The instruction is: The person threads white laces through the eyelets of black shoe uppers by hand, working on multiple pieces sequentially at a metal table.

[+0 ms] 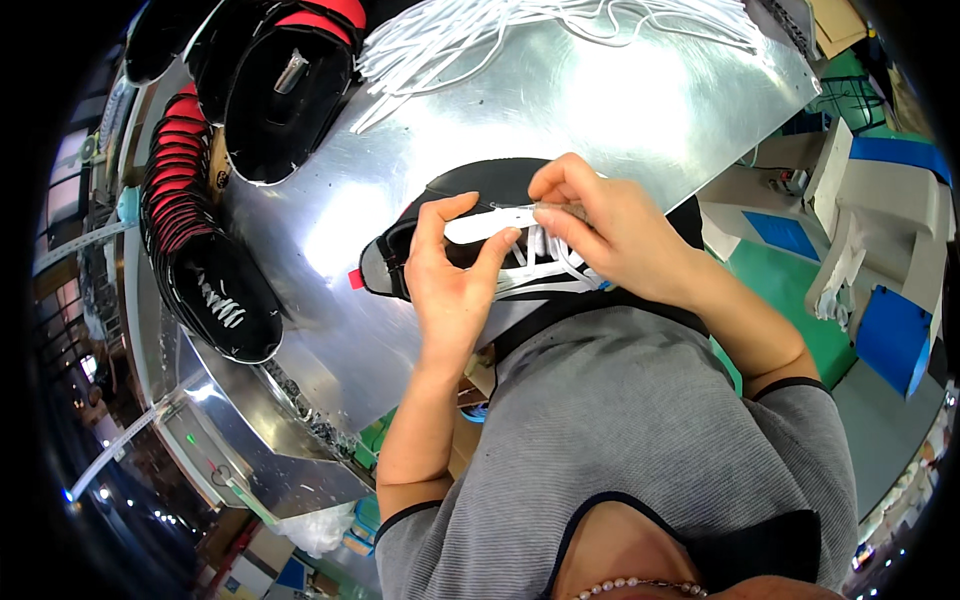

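A black shoe upper (490, 178) with a grey heel (377, 268) lies on the metal table in front of me, its heel to the left. White laces (545, 262) cross its front. My left hand (447, 270) is closed around a white, strap-like shoe tongue (475, 226), with the thumb below it and the index finger above. At the tongue's right end, my right hand (610, 225) is pinched shut. Something thin and brownish shows between its fingers, too small to name. The fingers hide part of the lacing.
A heap of white laces (460, 35) lies along the far side of the metal table (350, 190). Nested black and red shoe uppers (225, 290) line the left edge, with more black uppers (285, 100) at the far left. White machinery with blue panels (880, 220) stands at the right.
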Tool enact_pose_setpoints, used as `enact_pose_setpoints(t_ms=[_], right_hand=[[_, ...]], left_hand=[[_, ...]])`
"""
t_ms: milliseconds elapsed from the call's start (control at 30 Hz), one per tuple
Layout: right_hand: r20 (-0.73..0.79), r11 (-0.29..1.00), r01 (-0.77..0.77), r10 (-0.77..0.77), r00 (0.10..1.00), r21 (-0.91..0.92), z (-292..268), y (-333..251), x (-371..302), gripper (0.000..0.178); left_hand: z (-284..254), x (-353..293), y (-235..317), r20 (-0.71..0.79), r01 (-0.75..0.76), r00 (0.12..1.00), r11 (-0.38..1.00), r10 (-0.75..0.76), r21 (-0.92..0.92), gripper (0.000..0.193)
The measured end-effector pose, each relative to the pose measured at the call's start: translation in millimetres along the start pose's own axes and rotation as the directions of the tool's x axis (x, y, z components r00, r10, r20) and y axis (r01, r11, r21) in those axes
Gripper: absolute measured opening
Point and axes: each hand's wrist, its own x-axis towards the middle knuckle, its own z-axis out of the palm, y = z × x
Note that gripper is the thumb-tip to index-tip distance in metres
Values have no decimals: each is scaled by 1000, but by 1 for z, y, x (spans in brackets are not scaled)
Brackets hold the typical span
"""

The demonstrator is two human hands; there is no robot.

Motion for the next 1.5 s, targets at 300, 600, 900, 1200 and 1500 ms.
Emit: enact_pose_setpoints(t_ms=[300,600,900,1200,1500], right_hand=[[132,944,106,-68,989,-311,-4,-7,1,14],[49,745,185,-201,978,-641,43,-3,18,28],[-117,933,-68,28,993,-354,-26,-1,-13,25],[-83,919,142,-185,979,-367,-16,29,-3,30],[-82,909,213,-258,963,-357,5,11,-32,12]], left_hand=[[1,-4,0,-11,-90,996,993,91,70,37],[9,-10,8,-20,-53,998,997,52,-51,30],[4,10,14,-27,100,993,951,-113,-294,40],[-30,15,23,218,165,971,926,-93,-339,42],[13,11,21,192,-411,906,679,377,608,21]])
